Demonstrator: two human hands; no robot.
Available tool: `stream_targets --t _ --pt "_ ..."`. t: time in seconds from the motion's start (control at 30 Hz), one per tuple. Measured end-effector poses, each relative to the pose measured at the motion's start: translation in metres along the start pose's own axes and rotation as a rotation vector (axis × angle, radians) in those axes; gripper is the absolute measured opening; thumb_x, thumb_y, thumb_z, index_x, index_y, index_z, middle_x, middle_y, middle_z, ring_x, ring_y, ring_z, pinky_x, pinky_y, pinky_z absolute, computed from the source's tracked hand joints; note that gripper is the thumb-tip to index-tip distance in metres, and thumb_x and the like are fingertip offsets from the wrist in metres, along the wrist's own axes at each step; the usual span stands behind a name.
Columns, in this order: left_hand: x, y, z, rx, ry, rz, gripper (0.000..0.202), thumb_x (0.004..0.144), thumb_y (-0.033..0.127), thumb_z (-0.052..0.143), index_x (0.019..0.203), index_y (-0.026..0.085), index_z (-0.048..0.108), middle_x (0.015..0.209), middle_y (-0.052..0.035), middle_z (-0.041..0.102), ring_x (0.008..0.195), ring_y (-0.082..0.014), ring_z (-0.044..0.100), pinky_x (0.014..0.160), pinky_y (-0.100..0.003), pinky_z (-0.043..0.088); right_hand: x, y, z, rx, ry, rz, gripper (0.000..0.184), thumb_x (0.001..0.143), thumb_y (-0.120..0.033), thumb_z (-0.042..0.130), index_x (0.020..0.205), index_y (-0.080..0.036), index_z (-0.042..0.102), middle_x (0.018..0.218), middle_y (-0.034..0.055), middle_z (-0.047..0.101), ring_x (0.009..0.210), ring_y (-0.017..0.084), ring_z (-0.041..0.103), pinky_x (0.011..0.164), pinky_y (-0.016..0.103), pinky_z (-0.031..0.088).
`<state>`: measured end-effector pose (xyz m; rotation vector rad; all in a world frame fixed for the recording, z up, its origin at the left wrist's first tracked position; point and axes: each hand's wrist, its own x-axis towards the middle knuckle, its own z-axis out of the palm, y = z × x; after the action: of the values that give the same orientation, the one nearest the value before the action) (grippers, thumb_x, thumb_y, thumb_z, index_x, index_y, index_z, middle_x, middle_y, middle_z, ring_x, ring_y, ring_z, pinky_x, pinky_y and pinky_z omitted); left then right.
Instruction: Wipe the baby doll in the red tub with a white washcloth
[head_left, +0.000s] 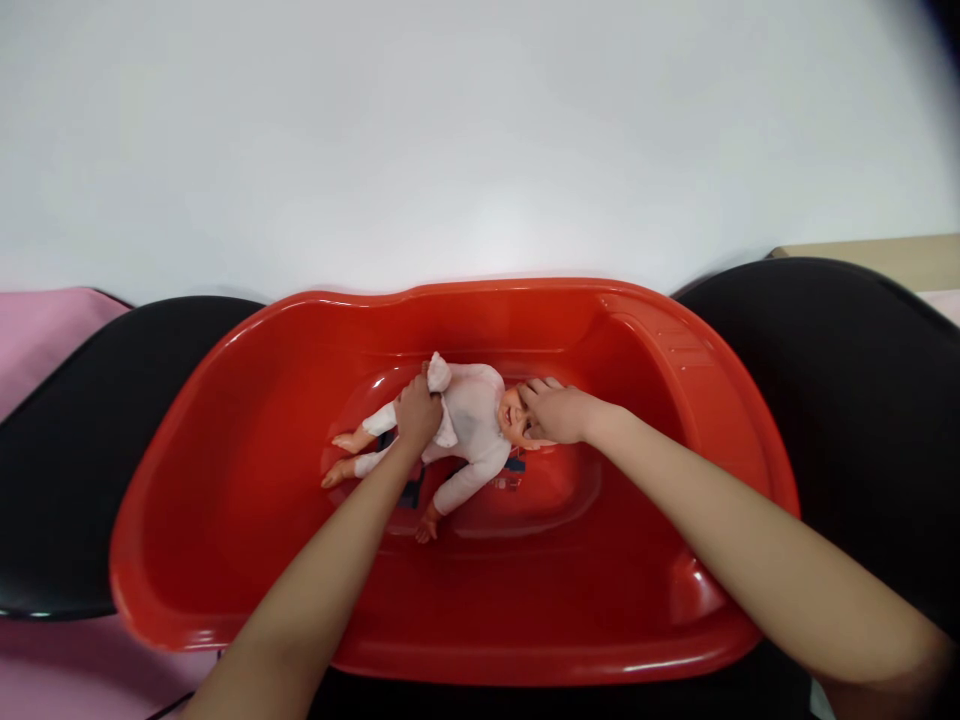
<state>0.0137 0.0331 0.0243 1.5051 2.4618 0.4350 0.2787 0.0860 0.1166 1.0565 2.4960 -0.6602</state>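
Note:
A baby doll [472,410] in a wet-looking pale pink and white outfit lies on its back in a red baby bathtub [225,520]. Its head points right and its bare feet left. My left hand [418,412] is closed around a crumpled white cloth [439,374] over the doll's lower belly; cloth shows above and below the fingers. At the other end, my right hand [559,408] cups the top of the doll's head [514,415], fingers and thumb spread across the forehead. The doll's near arm is stretched toward the tub's front side.
Under the tub, black seats or stools [870,400] stick out at both sides. A white wall [480,130] stands right behind the tub's far rim. Pink surfaces [45,340] show at the left, and a beige ledge [885,262] at the right.

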Motion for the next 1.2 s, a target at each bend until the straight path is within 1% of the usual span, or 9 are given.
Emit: stream_targets --t 0.1,0.2,0.33,0.47,0.67,0.8,0.87,1.0,1.2 --pt "0.001 0.000 0.001 0.018 -0.001 -0.006 0.050 0.109 0.022 0.045 0.157 0.014 0.055 0.138 -0.0201 0.073 0.131 -0.0398 0.067 0.104 -0.049 0.049 0.000 0.000 -0.001 -0.010 -0.014 0.000 0.074 0.093 -0.039 0.066 0.160 -0.014 0.050 0.164 0.0224 0.050 0.151 0.043 0.046 0.114 0.054 0.051" --pt "0.000 0.001 0.000 0.036 -0.003 -0.016 0.049 0.109 0.022 0.045 0.157 0.016 0.055 0.137 -0.0187 0.074 0.131 -0.0389 0.068 0.104 -0.048 0.049 0.001 0.000 0.000 -0.029 -0.007 0.004 0.073 0.093 -0.039 0.064 0.160 -0.015 0.050 0.163 0.0219 0.050 0.151 0.043 0.046 0.113 0.052 0.052" --pt "-0.001 0.004 -0.002 0.036 -0.009 -0.013 0.045 0.109 0.022 0.046 0.151 0.015 0.059 0.136 -0.0192 0.074 0.131 -0.0383 0.067 0.105 -0.047 0.049 0.002 0.001 0.003 -0.030 0.006 -0.001 0.071 0.092 -0.040 0.066 0.158 -0.017 0.053 0.160 0.0215 0.053 0.150 0.043 0.048 0.110 0.052 0.053" --pt "-0.001 0.003 -0.002 0.058 -0.012 -0.014 0.041 0.107 0.021 0.047 0.145 0.012 0.062 0.133 -0.0199 0.075 0.127 -0.0383 0.068 0.105 -0.048 0.049 0.003 0.000 0.004 -0.019 0.018 0.006 0.071 0.091 -0.039 0.068 0.157 -0.016 0.054 0.158 0.0218 0.055 0.148 0.044 0.049 0.109 0.053 0.054" --pt "0.002 -0.002 0.004 0.020 0.008 0.002 0.046 0.108 0.022 0.047 0.152 0.016 0.059 0.133 -0.0191 0.075 0.131 -0.0405 0.067 0.106 -0.050 0.049 0.004 0.000 0.004 -0.027 0.013 0.016 0.070 0.090 -0.036 0.067 0.156 -0.015 0.055 0.158 0.0224 0.055 0.146 0.044 0.050 0.109 0.053 0.054" --pt "0.004 -0.003 0.006 0.035 0.010 -0.004 0.047 0.109 0.023 0.045 0.155 0.017 0.057 0.134 -0.0184 0.075 0.132 -0.0400 0.067 0.105 -0.049 0.050 0.003 0.000 0.003 -0.023 -0.003 0.013 0.073 0.090 -0.037 0.068 0.159 -0.016 0.052 0.162 0.0223 0.052 0.149 0.043 0.048 0.111 0.053 0.053" --pt "0.004 -0.004 0.007 0.041 0.013 -0.007 0.045 0.109 0.023 0.045 0.151 0.018 0.059 0.133 -0.0182 0.075 0.131 -0.0396 0.068 0.104 -0.048 0.050 0.002 -0.001 0.002 -0.025 -0.012 0.018 0.074 0.090 -0.037 0.069 0.159 -0.017 0.052 0.163 0.0220 0.050 0.150 0.043 0.047 0.112 0.053 0.053" --pt "0.004 -0.004 0.007 0.043 0.012 -0.004 0.036 0.108 0.024 0.047 0.139 0.015 0.064 0.128 -0.0190 0.076 0.125 -0.0391 0.070 0.101 -0.048 0.051 0.001 -0.003 0.000 -0.025 -0.009 0.025 0.074 0.090 -0.034 0.071 0.159 -0.016 0.053 0.162 0.0223 0.051 0.150 0.044 0.048 0.111 0.053 0.054" --pt "0.005 -0.007 0.010 0.044 0.032 -0.001 0.035 0.106 0.022 0.048 0.136 0.016 0.065 0.125 -0.0173 0.076 0.122 -0.0398 0.071 0.100 -0.048 0.051 0.000 -0.004 -0.001 -0.052 -0.025 0.026 0.077 0.090 -0.035 0.071 0.161 -0.013 0.050 0.163 0.0232 0.050 0.148 0.044 0.049 0.110 0.054 0.055"
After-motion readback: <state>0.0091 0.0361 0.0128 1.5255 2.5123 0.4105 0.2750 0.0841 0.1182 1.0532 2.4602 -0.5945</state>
